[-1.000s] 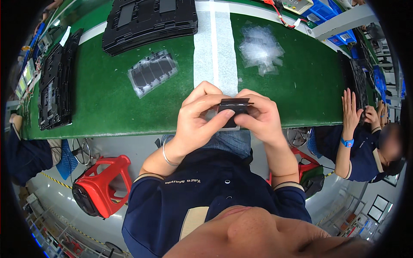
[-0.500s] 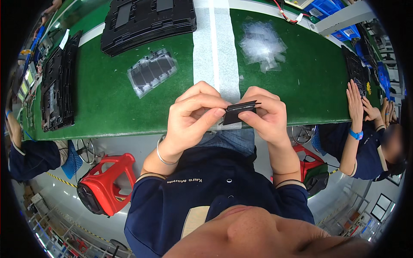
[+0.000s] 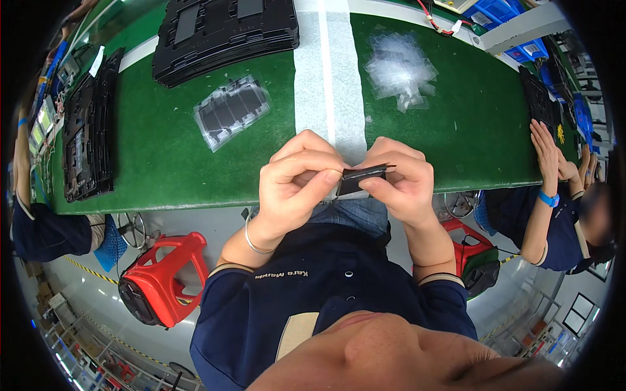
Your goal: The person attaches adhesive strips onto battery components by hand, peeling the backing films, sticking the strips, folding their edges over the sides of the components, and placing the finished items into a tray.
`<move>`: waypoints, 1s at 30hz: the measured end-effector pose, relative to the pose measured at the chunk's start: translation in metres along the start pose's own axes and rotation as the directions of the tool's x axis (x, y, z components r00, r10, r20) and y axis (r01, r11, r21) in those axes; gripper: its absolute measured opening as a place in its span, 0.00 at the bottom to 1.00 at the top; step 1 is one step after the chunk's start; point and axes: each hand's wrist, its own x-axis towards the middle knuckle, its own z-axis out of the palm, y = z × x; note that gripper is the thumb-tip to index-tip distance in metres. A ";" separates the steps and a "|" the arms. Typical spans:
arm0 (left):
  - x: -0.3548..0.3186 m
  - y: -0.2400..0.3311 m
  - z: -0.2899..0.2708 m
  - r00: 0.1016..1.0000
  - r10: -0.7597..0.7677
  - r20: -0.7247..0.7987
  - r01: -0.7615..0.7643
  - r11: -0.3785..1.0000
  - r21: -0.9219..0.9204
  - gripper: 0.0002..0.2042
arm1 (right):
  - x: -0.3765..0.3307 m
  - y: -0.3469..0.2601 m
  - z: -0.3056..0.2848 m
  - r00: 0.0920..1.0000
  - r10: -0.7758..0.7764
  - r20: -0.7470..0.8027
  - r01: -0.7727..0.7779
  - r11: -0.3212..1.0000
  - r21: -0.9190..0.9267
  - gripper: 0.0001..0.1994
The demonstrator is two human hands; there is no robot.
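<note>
Between my two hands, close to the table's front edge, is a small flat black rectangular piece (image 3: 354, 182) with a thin strip along its upper edge. My left hand (image 3: 301, 179) pinches its left end between thumb and forefinger. At the other end my right hand (image 3: 401, 176) grips it, thumb on the near face and curled fingers behind. What exactly the piece is, I cannot make out. Beyond my left hand lie clear film sheets with black pieces on them (image 3: 231, 111). A heap of clear plastic film squares (image 3: 399, 70) lies beyond my right hand.
The green table (image 3: 163, 156) carries a pale cloth strip (image 3: 326, 85) down its middle. Stacks of black plastic trays stand at the back (image 3: 225, 39) and far left (image 3: 88, 130). Blue bins (image 3: 492, 13) sit back right. A co-worker's hands (image 3: 548, 150) rest at the right edge.
My hands and the black piece have shifted slightly nearer to me, and the piece is tilted so less of its face shows. The co-worker's arm on the right has moved a little.
</note>
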 end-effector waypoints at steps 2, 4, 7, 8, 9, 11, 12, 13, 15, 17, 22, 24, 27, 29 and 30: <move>-0.001 0.001 0.001 0.999 -0.013 -0.038 0.012 0.999 -0.032 0.04 | 0.000 0.003 0.000 1.000 0.013 -0.003 -0.013 1.000 0.017 0.06; 0.001 0.002 0.002 0.995 -0.079 -0.062 0.074 0.995 -0.072 0.04 | 0.000 0.004 -0.001 1.000 0.025 -0.007 -0.025 0.999 0.032 0.06; 0.001 0.003 0.000 0.997 -0.055 -0.061 0.052 0.998 -0.044 0.04 | 0.001 0.005 -0.001 0.999 0.030 -0.013 -0.030 0.999 0.021 0.06; 0.001 0.002 0.000 0.997 -0.056 -0.059 0.053 0.998 -0.045 0.04 | 0.001 0.005 -0.001 1.000 0.027 -0.015 -0.026 0.999 0.020 0.06; 0.001 0.002 0.001 0.996 -0.056 -0.063 0.053 0.998 -0.042 0.04 | 0.001 0.005 -0.001 1.000 0.023 -0.017 -0.023 1.000 0.020 0.06; 0.001 0.001 0.001 0.996 -0.055 -0.066 0.053 0.998 -0.039 0.04 | 0.000 0.005 -0.003 1.000 0.025 -0.014 -0.024 1.000 0.009 0.06; 0.001 0.001 0.001 0.996 -0.048 -0.069 0.046 0.998 -0.030 0.04 | 0.001 0.005 -0.003 1.000 0.026 -0.009 -0.026 1.000 -0.001 0.06; 0.001 0.000 0.001 0.997 -0.041 -0.071 0.040 0.999 -0.021 0.04 | 0.001 0.005 -0.003 1.000 0.026 -0.010 -0.026 1.000 -0.001 0.06; -0.001 0.000 0.002 0.996 -0.050 -0.079 0.049 0.999 -0.017 0.04 | 0.000 0.004 -0.002 0.999 0.045 -0.029 -0.045 0.999 0.021 0.06; -0.002 0.000 0.002 0.995 -0.059 -0.085 0.058 0.998 -0.014 0.03 | 0.001 0.004 -0.003 0.999 0.040 -0.019 -0.040 0.999 -0.004 0.06; 0.000 0.001 0.002 0.997 0.003 -0.074 0.004 0.996 0.094 0.04 | 0.001 0.001 -0.005 0.999 0.043 -0.003 -0.043 0.997 -0.062 0.07; 0.001 0.001 0.002 0.997 0.015 -0.080 -0.007 0.995 0.102 0.04 | 0.001 0.001 -0.004 0.999 0.030 -0.009 -0.031 0.997 -0.078 0.07; -0.001 0.001 0.003 0.993 0.025 -0.111 -0.011 0.992 0.125 0.05 | 0.002 0.001 -0.003 1.000 0.014 -0.024 -0.016 0.998 -0.068 0.08; -0.001 -0.001 0.006 0.991 0.025 -0.134 -0.006 0.990 0.139 0.05 | 0.001 0.003 0.000 0.999 0.000 -0.047 -0.004 0.996 -0.091 0.08; 0.000 -0.002 0.008 0.982 0.047 -0.183 -0.025 0.992 0.122 0.05 | 0.000 0.004 0.001 0.997 -0.014 -0.070 0.006 0.994 -0.113 0.08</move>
